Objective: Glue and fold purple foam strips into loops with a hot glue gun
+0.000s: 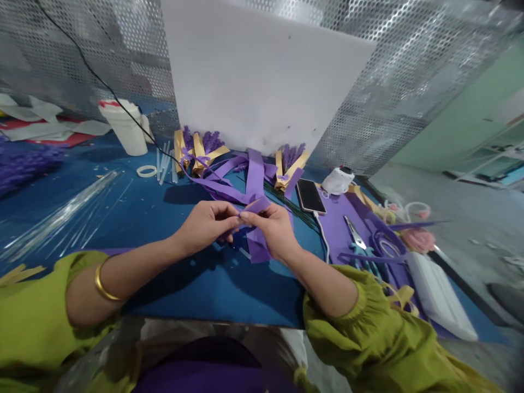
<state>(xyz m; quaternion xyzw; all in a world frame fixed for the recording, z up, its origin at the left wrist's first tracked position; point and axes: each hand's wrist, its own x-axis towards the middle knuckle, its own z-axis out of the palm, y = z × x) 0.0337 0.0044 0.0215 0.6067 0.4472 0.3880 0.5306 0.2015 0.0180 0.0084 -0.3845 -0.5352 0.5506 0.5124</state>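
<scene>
Purple ribbon runs down the middle of the blue table between my hands, and its end hangs below them. My left hand is closed in a pinch at the ribbon's edge, its fingertips meeting those of the other hand. My right hand is pinching a folded part of the same ribbon between thumb and fingers. What lies between the touching fingertips is too small to make out. Behind them stand small lavender bunches in tan wraps with purple bows, some at left and one at right.
A white cup, a tape ring and clear strips are on the left. To the right are a phone with a cable, pliers and a white pack. A white board rises behind.
</scene>
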